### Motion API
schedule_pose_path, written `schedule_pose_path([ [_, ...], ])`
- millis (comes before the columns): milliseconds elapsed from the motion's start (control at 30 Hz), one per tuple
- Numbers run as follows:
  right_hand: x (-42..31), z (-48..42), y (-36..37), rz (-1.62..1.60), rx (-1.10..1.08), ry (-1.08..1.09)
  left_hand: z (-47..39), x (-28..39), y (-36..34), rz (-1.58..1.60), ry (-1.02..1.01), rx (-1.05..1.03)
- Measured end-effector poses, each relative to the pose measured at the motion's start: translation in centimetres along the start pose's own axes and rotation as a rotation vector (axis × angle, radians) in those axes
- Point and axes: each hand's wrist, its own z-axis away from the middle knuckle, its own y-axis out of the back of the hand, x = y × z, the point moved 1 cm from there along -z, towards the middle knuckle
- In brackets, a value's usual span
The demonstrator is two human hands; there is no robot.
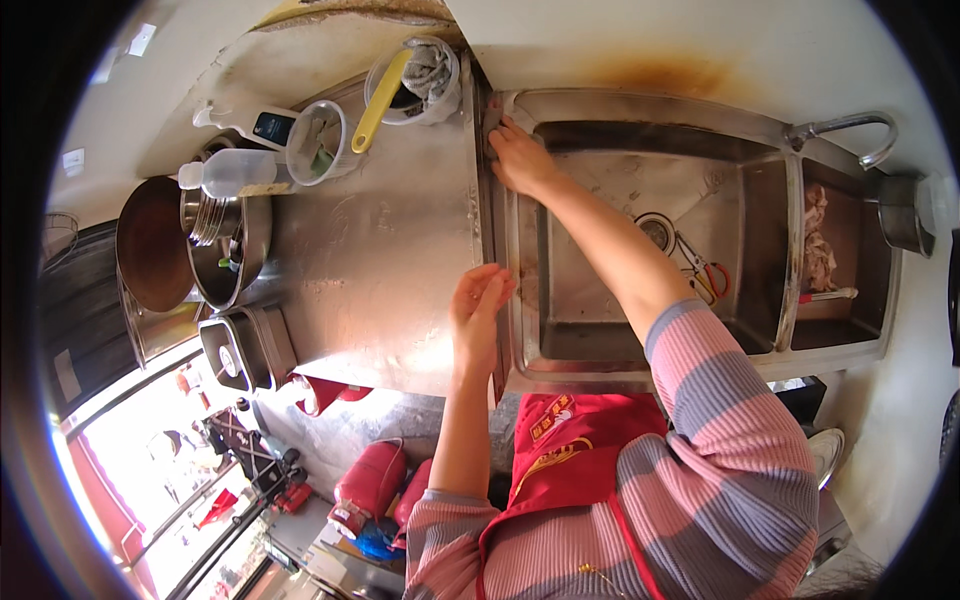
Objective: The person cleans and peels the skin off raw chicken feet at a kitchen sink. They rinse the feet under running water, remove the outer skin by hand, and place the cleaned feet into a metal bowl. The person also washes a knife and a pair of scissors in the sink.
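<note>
My right hand (523,159) reaches to the far left corner of the stainless steel sink (525,285), its fingers pressing a grey cloth (492,129) against the seam beside the metal counter (375,255). Part of the cloth is hidden under the fingers. Over the counter's right edge is my left hand (478,296), loosely curled with nothing visible in it. A pair of scissors (703,268) with red and yellow handles lies in the large basin, near the drain strainer (655,231).
Wet, crumpled pieces (819,240) and a red-tipped tool (829,295) lie in the small basin, under a curved faucet (847,129). Plastic tubs (319,142), a bottle (232,172), a spray bottle (244,124) and metal bowls (255,262) stand along the counter's back and left.
</note>
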Motion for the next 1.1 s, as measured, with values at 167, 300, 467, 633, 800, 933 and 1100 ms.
schedule_pose_path([
  [167,-3.7,10.9,-0.3,0.121,-0.345,0.171,1.6,-1.6,2.9,-0.032,-0.019,0.098],
  [300,-10.7,23.2,1.6,-0.119,-0.462,0.186,2.8,-2.2,1.9,-0.101,0.008,0.01],
  [467,-11.4,30.9,3.4,-0.169,-0.36,0.187,5.1,-3.3,1.1,-0.062,0.078,-0.107],
  [633,-11.2,30.6,11.2,0.019,-0.087,-0.406,8.4,-4.9,2.8,-0.038,-0.009,-0.224],
  [800,-18.3,32.7,9.2,-0.201,-0.098,-0.435,11.8,-7.2,4.1,-0.013,-0.043,-0.26],
  [933,-21.0,36.8,0.6,0.17,-0.126,-0.068,13.9,-9.2,6.2,-0.041,-0.027,-0.255],
  [1100,-16.6,38.5,2.6,0.463,-0.086,-0.034,15.4,-10.6,5.8,-0.176,0.02,-0.261],
])
